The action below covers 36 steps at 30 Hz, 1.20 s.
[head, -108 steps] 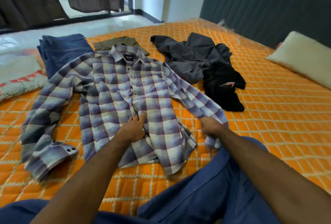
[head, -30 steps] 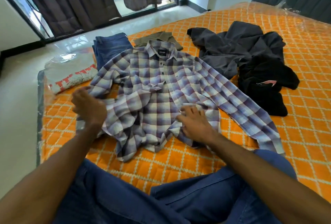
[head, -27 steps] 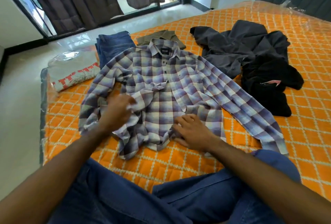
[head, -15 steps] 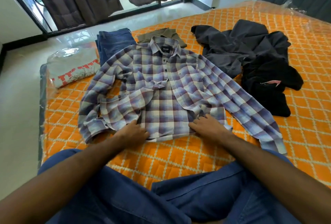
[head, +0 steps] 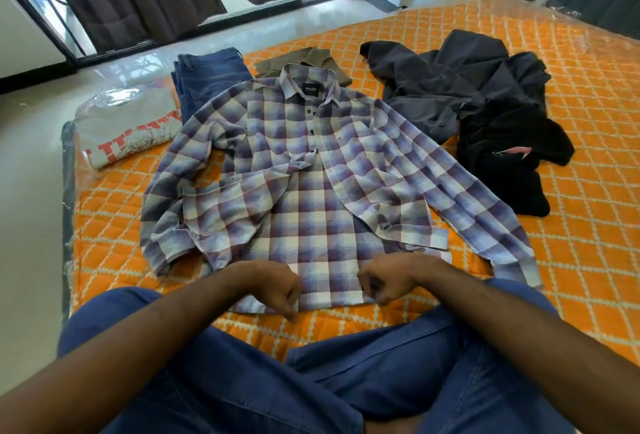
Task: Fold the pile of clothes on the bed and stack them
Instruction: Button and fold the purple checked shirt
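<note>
- Bed (head: pixel 571 260) with orange quilted cover carries everything; person sits at its near edge, so the work lies within arm's reach.
- Plaid shirt (head: pixel 311 198) lies front up, collar toward the far edge, hem at the near edge by the hands; spread flat probably so it can be folded next. Its sleeve on the person's left is bunched across the body, the other sleeve runs out toward the right edge.
- Dark grey garment (head: pixel 446 87) and black garment (head: pixel 512 156) lie crumpled together toward the far right, apparently the unfolded pile waiting its turn.
- Blue jeans (head: pixel 211 76) near the far left edge look folded; olive garment (head: pixel 311 59) lies beside them, partly under the collar, likely the done stack.
- Bagged printed fabric (head: pixel 128 128) lies at the left edge, in clear plastic.
- Left hand (head: pixel 277 286) is on the hem's left part, fingers curled under; grip on cloth cannot be made out.
- Right hand (head: pixel 388 281) is at the hem's right part, fingers curled; cannot tell if it pinches the hem. Both seem placed to tug the hem straight.
</note>
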{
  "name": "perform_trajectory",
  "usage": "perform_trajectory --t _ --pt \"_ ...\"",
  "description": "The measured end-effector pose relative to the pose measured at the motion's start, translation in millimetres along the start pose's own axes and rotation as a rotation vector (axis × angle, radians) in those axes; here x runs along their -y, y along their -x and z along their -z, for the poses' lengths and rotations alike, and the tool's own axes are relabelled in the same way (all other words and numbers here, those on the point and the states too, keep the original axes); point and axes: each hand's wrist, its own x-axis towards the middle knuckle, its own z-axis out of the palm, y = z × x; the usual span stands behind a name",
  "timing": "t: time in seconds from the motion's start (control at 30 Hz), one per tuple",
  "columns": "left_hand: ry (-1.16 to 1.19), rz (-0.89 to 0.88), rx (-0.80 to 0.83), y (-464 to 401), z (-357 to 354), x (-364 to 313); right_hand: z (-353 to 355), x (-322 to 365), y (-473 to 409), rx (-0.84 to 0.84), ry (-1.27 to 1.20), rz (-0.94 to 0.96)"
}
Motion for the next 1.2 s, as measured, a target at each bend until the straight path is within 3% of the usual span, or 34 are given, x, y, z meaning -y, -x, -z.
perform_trajectory --t 0.03,0.1,0.2,0.27,0.37,0.57,0.67,0.77,0.83,0.9,0.97,1.07,1.1,1.13,1.2 --pt "0.059 -0.023 0.039 -2.2 1.2 -1.7 1.5 -0.2 0.1 0.043 -0.037 -0.012" --pt "0.094 -0.054 -0.005 -6.9 4.8 -4.5 3.0 -2.4 1.2 -0.059 -0.112 -0.029" --pt "0.054 -0.038 -0.355 -16.7 17.7 -7.8 -1.9 -8.8 -2.9 -0.522 -0.202 -0.155" --pt "0.19 -0.042 -0.549 -28.4 26.4 -11.2 -6.3 -17.7 -4.6 -0.763 -0.002 -0.392" --pt "0.443 -0.072 -0.651 -48.9 35.8 -22.7 -13.3 -35.6 0.1 -0.688 0.142 -0.679" --pt "0.346 -0.11 -0.602 -82.4 43.1 -48.1 12.4 -53.5 31.9 -0.668 0.106 -0.696" --pt "0.832 -0.071 -0.576 -77.1 50.6 -51.5 36.9 -42.5 49.7 -0.667 0.107 -0.699" --pt "1.455 -0.073 -0.471 -70.7 57.3 -41.2 46.5 -12.2 51.4 -0.637 0.145 -0.543" --pt "1.727 -0.114 -0.438 -70.3 59.7 -36.4 44.2 7.6 44.3 -0.559 -0.083 -0.279" --pt "1.813 -0.153 -0.496 -70.0 61.2 -38.7 40.7 21.1 37.7 -0.414 -0.452 -0.021" --pt "1.764 -0.11 -0.64 -71.7 62.8 -38.7 32.5 19.0 32.3 -0.531 -0.653 0.07" --pt "1.714 0.027 -0.777 -68.3 62.6 -30.7 15.7 -15.6 19.5 -1.067 -0.718 -0.18" --pt "1.728 0.056 -0.791 -66.2 60.9 -26.6 9.3 -30.4 16.4 -1.126 -0.701 -0.327" --pt "1.744 0.056 -0.79 -61.6 59.2 -23.5 3.9 -41.2 14.6 -1.071 -0.691 -0.463" --pt "1.764 0.035 -0.804 -53.1 55.4 -17.0 -8.9 -57.8 9.0 -0.806 -0.694 -0.615"
